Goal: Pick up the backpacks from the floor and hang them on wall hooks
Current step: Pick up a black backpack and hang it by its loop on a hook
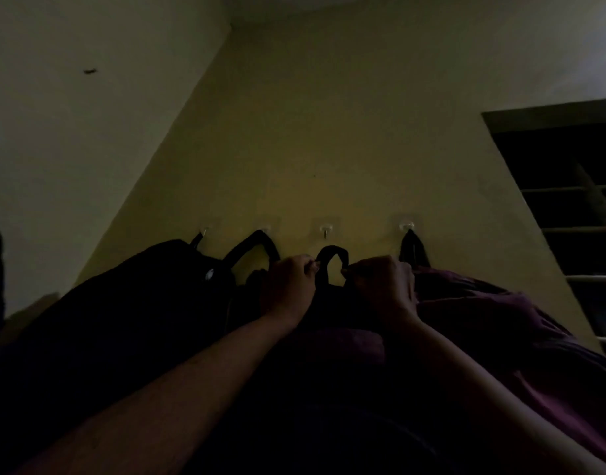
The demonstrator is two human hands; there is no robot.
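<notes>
Though the room was dim, the left hand (288, 286) and right hand (384, 286) each showed a clenched grip on the top loop (332, 249) of the backpack (329, 310). The loop stood just below a wall hook (325, 230), not touching it.

Four clear hooks line the far yellow wall. We see a black backpack (140, 303) hanging at left from the first hook (204, 231) and a black strap (252, 243) over the second hook (263, 230). At right, a purple backpack (483, 320) hangs from the fourth hook (407, 226). The third hook (325, 230) is bare. Just below it stands the carry loop (333, 252) of a dark middle backpack (329, 303), pinched by the left hand (288, 286) and the right hand (384, 286).
</notes>
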